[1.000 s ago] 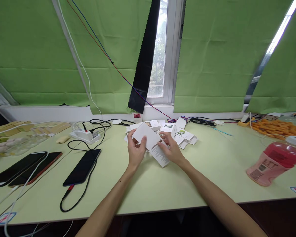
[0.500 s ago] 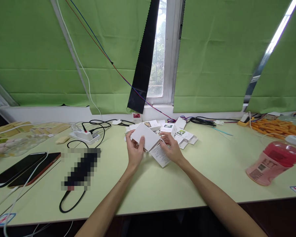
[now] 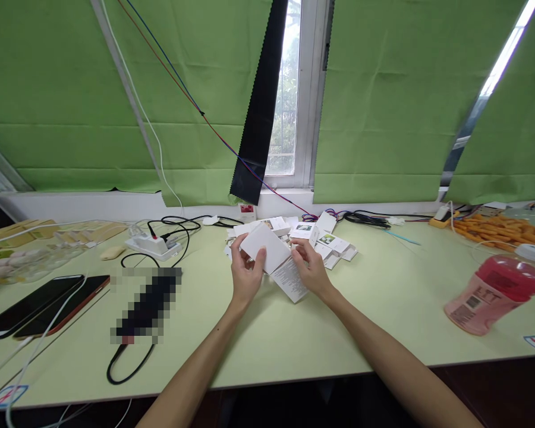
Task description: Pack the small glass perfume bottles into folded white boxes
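Note:
A white box (image 3: 270, 244) is held tilted above the middle of the table, a plain face towards me. My left hand (image 3: 246, 270) is closed around its left side, thumb on the plain face. At the box's right edge, my right hand (image 3: 310, 266) pinches with thumb and fingers; what lies between its fingertips is too small to make out. A white sheet or flap with printed text (image 3: 289, 280) shows below the box, between the hands. Behind them lies a loose pile of small white boxes (image 3: 334, 242), some with pictures.
On the pale green table (image 3: 285, 351), a pink bottle (image 3: 485, 294) stands at the right, before orange pieces (image 3: 502, 230). At the left are dark phones (image 3: 35, 303), a power strip (image 3: 154, 245) and cables. Green blinds (image 3: 383, 101) hang behind.
The left hand and the white box have shifted slightly to the right, towards the right hand. My right hand has moved very little.

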`<state>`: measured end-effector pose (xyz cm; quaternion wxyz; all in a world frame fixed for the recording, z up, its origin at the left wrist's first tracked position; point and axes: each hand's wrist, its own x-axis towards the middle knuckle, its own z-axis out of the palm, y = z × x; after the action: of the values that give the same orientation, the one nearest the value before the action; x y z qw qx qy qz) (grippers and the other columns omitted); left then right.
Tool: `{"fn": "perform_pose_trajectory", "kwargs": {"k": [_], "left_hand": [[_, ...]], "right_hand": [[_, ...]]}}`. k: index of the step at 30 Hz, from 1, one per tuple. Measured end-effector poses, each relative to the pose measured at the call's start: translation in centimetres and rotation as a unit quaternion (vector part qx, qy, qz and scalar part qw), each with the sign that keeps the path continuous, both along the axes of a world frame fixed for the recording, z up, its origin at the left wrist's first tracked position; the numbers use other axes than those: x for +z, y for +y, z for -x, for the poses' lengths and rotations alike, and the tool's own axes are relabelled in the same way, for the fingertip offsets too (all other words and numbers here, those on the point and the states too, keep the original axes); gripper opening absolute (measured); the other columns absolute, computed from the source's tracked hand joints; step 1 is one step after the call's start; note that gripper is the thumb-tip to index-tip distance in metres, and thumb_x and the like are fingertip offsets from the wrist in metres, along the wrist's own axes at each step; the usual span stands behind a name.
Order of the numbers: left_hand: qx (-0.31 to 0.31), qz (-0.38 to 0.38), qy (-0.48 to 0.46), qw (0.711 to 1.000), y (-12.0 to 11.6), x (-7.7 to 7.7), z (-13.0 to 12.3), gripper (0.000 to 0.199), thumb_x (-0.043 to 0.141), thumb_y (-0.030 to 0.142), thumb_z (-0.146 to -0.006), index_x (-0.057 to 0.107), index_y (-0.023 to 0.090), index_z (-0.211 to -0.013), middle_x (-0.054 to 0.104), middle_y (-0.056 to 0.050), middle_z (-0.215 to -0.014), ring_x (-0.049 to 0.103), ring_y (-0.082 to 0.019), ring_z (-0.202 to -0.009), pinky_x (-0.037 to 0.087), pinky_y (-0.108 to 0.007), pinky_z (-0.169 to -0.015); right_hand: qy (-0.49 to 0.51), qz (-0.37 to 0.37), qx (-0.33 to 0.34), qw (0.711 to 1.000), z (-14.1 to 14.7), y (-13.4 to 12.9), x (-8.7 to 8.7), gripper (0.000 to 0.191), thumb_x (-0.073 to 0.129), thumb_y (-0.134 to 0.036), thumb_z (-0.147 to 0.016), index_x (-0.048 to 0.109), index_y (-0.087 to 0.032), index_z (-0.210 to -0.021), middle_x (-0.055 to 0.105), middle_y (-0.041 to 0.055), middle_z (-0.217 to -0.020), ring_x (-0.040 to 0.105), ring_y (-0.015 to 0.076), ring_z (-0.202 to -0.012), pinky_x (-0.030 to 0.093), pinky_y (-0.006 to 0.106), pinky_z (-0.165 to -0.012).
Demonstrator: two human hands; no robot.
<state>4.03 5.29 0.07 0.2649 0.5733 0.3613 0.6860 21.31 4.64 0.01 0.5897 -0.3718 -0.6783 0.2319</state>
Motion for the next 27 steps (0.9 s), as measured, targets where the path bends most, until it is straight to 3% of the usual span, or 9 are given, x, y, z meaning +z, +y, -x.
{"fn": "perform_pose_trajectory", "kwargs": {"k": [3,10,27], "left_hand": [[0.003,0.001,0.018,1.0,-0.1,-0.1,-0.1,0.053,0.069,0.041,-0.087,0.044,0.027,-0.132,0.063,-0.006,-0.109,0.064,-0.017,-0.089,0.05,-0.02,-0.059],[-0.004,-0.009,0.129,0.992,-0.8,-0.7,-0.9,0.047,0.067,0.039,-0.088,0.049,0.025,-0.129,0.065,-0.006,-0.104,0.064,-0.015,-0.082,0.05,-0.022,-0.06],[0.018,-0.029,0.135,0.99,-0.8,-0.9,-1.0,0.052,0.068,0.038,-0.087,0.045,0.024,-0.132,0.064,-0.009,-0.113,0.063,-0.015,-0.08,0.052,-0.023,-0.058]], "right_hand": [[0.003,0.006,0.004,1.0,0.0,0.0,-0.1,0.027,0.046,-0.04,-0.099,0.056,-0.021,-0.115,0.059,0.0,-0.075,0.057,0.0161,-0.068,0.046,0.028,-0.065],[0.013,0.013,0.01,1.0,-0.1,0.0,-0.1,0.028,0.042,-0.042,-0.101,0.058,-0.022,-0.112,0.067,0.0035,-0.083,0.058,0.0171,-0.065,0.042,0.028,-0.058],[0.019,0.005,-0.02,1.0,0.0,-0.4,0.1,0.028,0.042,-0.04,-0.102,0.058,-0.022,-0.114,0.066,0.0038,-0.088,0.057,0.0173,-0.07,0.041,0.029,-0.063]]}}
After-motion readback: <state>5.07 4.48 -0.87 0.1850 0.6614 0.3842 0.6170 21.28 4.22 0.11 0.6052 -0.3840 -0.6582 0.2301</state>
